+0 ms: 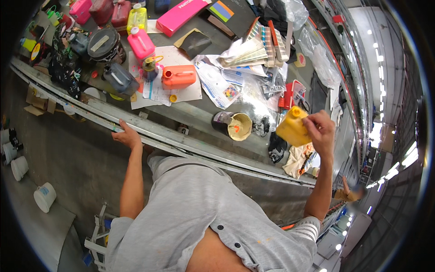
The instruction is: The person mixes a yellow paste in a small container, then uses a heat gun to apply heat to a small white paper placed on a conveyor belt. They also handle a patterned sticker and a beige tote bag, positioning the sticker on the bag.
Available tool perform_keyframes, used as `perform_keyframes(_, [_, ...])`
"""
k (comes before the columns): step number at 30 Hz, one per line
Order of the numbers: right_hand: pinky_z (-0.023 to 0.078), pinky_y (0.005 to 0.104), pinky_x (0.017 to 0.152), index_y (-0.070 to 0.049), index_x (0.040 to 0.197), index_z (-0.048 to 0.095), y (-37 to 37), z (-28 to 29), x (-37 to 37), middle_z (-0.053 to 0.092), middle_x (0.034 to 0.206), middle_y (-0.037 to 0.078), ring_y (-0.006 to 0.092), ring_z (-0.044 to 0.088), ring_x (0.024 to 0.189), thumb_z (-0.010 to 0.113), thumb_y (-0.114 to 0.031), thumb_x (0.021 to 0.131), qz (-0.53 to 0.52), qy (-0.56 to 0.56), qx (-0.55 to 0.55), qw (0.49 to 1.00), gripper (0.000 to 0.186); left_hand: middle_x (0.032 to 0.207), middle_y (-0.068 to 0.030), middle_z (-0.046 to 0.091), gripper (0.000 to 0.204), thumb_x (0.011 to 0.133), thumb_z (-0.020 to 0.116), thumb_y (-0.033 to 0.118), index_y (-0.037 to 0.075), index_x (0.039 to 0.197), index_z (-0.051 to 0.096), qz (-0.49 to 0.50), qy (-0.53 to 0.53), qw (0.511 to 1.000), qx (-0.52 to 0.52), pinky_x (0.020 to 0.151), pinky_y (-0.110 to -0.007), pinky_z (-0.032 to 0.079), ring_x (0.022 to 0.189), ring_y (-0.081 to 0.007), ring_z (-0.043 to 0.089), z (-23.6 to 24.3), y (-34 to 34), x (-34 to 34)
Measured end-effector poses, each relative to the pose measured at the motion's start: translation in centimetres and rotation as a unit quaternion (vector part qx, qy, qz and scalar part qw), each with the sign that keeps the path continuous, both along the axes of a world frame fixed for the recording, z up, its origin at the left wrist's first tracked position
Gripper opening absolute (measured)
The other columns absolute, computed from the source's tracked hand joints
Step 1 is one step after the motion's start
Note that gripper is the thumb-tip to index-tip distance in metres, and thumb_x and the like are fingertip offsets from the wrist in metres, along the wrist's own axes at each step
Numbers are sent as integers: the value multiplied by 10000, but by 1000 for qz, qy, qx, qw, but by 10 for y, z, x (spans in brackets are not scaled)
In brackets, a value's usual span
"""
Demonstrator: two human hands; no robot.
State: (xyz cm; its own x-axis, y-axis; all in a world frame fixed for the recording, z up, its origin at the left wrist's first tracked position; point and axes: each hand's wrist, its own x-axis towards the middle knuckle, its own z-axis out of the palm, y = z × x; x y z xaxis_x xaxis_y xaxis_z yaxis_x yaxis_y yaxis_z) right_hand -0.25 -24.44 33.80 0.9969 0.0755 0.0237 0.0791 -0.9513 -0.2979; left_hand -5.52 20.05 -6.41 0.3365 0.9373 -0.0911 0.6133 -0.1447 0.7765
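My right hand (322, 131) grips a small yellow plastic jug (292, 129) by its handle side, raised over the right part of the workbench. The jug is tilted, with its neck toward the bench. My left hand (128, 136) rests on the metal rail (158, 136) along the bench's near edge, fingers apart. Between the hands stands a dark tub (223, 121) with a pale, crusted rim and an orange smear inside. An orange jug (179, 77) without its cap lies on stained paper (190, 93), with a yellow cap (173, 98) close by.
Pink jug (141, 44), yellow jug (137, 18) and dark jug (120, 79) crowd the left, beside a lidded black bucket (106, 45). Colour swatch fans (267, 47) and a red box (289, 95) lie right. White buckets (45, 197) stand at left; another person (348, 195) is at far right.
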Motion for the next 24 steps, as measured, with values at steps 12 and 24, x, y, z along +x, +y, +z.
perform_keyframes(12, [393, 421, 618, -60, 660, 600, 40, -53, -36, 525, 608, 117, 296, 521, 647, 672, -162, 760, 113, 132, -110, 979, 161, 1259, -330, 393, 818, 878, 577, 509, -162, 1280, 340, 9, 23, 1000, -12, 1016, -467, 333, 1208, -434, 389, -6, 4, -3])
perform_keyframes(24, [418, 419, 639, -62, 633, 584, 67, -75, -25, 576, 594, 102, 279, 559, 653, 633, -156, 759, 187, 161, -176, 953, 164, 1248, -332, 395, 793, 887, 580, 476, -170, 1277, 334, 1, 13, 1000, -8, 1013, -456, 330, 1196, -430, 392, 1, 1, -3])
